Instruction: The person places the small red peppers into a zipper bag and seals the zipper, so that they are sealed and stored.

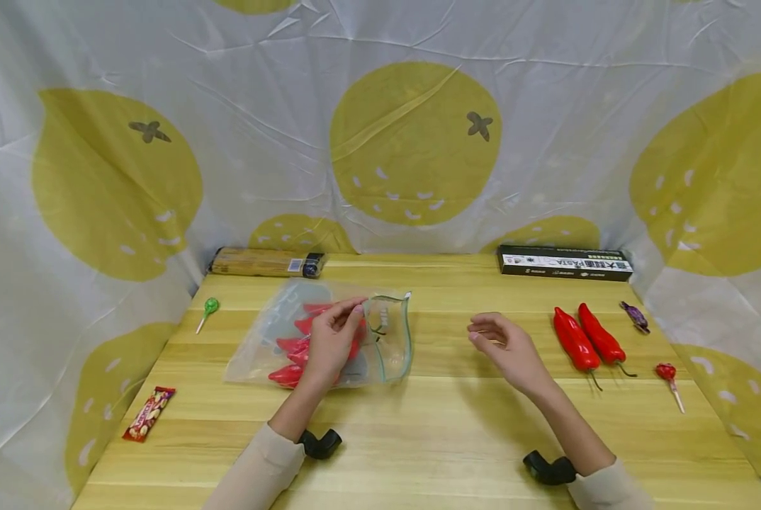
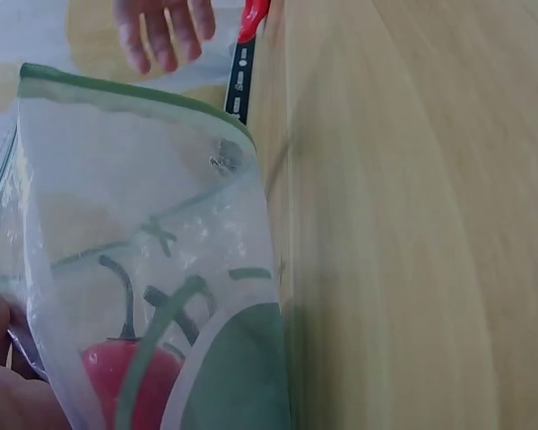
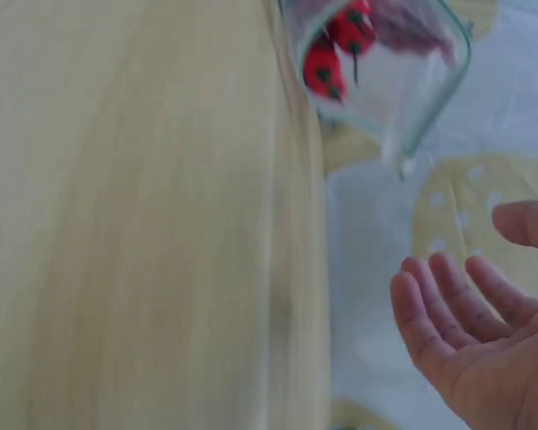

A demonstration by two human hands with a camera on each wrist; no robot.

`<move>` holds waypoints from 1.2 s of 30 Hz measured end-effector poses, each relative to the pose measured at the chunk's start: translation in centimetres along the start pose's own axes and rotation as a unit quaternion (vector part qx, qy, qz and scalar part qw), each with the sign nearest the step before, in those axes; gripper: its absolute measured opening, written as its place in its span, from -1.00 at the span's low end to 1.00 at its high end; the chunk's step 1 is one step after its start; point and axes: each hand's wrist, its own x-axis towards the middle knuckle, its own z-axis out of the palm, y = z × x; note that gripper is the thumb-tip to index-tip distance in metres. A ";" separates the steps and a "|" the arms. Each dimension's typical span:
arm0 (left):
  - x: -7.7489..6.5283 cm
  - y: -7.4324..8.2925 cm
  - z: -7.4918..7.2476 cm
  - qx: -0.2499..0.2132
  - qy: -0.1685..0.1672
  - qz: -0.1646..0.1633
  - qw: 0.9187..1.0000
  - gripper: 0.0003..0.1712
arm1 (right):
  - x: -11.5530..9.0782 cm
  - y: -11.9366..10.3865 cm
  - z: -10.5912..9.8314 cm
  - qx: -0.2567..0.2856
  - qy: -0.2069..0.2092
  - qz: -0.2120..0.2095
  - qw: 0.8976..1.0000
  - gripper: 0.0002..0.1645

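A clear zip bag (image 1: 393, 347) with a green-edged mouth lies left of the middle of the table, its mouth standing open toward the right. Several red peppers (image 1: 289, 374) are inside it; stems and a red body (image 2: 130, 372) show through the plastic in the left wrist view. My left hand (image 1: 334, 343) pinches the bag's upper side near the mouth. Over the table to the right of the bag, my right hand (image 1: 511, 352) hovers with relaxed fingers and nothing in them. Two loose red peppers (image 1: 575, 340) lie side by side farther right.
At the back left is a pack of noodles (image 1: 266, 263); a black pasta box (image 1: 564, 263) lies back right. A green lollipop (image 1: 211, 306) and a red snack bar (image 1: 149, 414) lie left. A purple wrapped candy (image 1: 635, 316) and a red lollipop (image 1: 666, 372) lie right.
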 end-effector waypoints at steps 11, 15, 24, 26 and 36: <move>0.1 0.8 0.0 -0.024 -0.020 -0.033 0.999 -0.68 | -2.6 2.9 -9.9 -0.170 0.117 0.106 0.973 -0.30; -0.4 2.3 0.1 -0.007 -0.036 -0.040 0.999 -0.71 | -3.0 3.8 -11.5 -0.200 0.132 0.131 0.962 -0.25; -0.7 2.9 0.1 -0.008 -0.054 -0.041 0.998 -0.71 | -2.8 5.9 -11.5 -0.253 0.096 0.114 0.956 -0.36; -0.6 2.9 0.0 -0.009 -0.053 -0.043 0.998 -0.72 | -2.7 5.9 -11.3 -0.254 0.084 0.111 0.957 -0.36; 0.0 0.7 0.0 -0.013 -0.051 -0.039 0.998 -0.65 | -3.0 6.3 -11.3 -0.316 0.013 0.115 0.942 -0.19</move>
